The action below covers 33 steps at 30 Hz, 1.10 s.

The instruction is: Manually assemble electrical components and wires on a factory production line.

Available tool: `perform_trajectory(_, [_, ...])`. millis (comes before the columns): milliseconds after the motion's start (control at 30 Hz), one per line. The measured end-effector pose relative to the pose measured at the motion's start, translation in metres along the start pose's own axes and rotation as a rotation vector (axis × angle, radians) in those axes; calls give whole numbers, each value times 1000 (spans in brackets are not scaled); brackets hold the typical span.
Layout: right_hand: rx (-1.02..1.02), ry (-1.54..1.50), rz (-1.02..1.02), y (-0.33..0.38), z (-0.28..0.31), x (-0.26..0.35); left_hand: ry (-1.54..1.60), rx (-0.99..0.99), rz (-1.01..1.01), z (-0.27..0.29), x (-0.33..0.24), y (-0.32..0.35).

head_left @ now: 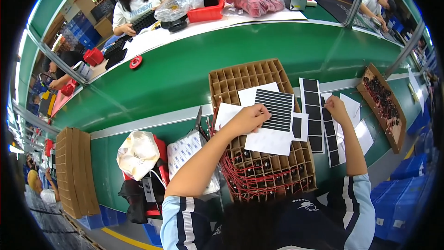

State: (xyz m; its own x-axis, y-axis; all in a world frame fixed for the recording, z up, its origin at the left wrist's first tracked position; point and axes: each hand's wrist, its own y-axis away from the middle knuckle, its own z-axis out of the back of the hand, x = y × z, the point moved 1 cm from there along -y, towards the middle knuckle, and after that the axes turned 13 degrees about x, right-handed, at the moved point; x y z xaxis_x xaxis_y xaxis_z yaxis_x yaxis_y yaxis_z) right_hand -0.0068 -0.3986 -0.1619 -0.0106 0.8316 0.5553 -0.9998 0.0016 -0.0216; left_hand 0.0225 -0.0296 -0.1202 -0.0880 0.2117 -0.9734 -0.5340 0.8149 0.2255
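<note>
My left hand (pixel 252 118) rests on a white sheet with narrow black strips (pixel 277 104), its thumb and fingers pinched together; what they hold, if anything, is too small to make out. My right hand (pixel 336 108) is closed in a pinch at the upper part of a narrow sheet of black rectangles (pixel 331 140); its fingertips hide what is between them. Between my hands are a wider sheet of black rectangles (pixel 314 115) and a small white card with a black patch (pixel 299 127). The papers overlap a divided cardboard box (pixel 247 75). Small black parts with red wires (pixel 259 178) fill its near cells.
Scissors (pixel 199 119), a patterned packet (pixel 184 153) and a white bag (pixel 138 155) lie left of the box. Stacked cardboard (pixel 74 171) stands at far left. A cardboard tray of dark parts (pixel 383 106) is at right. Other people work across a green partition (pixel 185 69).
</note>
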Motion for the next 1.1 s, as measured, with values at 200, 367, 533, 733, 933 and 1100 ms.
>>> perform_trajectory(200, [86,-19,-47,-3,2,-3,102,-101,-168,7,-6,2])
perform_trajectory(367, [61,-13,-21,-4,1,-1,169,-172,-254,20,-9,5])
perform_trajectory(533, [44,-49,-31,-4,-2,2,154,-138,-202,16,-7,3])
perform_trajectory(733, [78,-36,-47,-6,0,-4,153,-123,-167,11,-5,2])
perform_trajectory(933, [84,-58,-58,-3,-2,-8,153,-110,-128,9,-2,0])
perform_trajectory(1100, [49,-87,-62,-4,1,2,152,-101,-116,12,-3,-1])
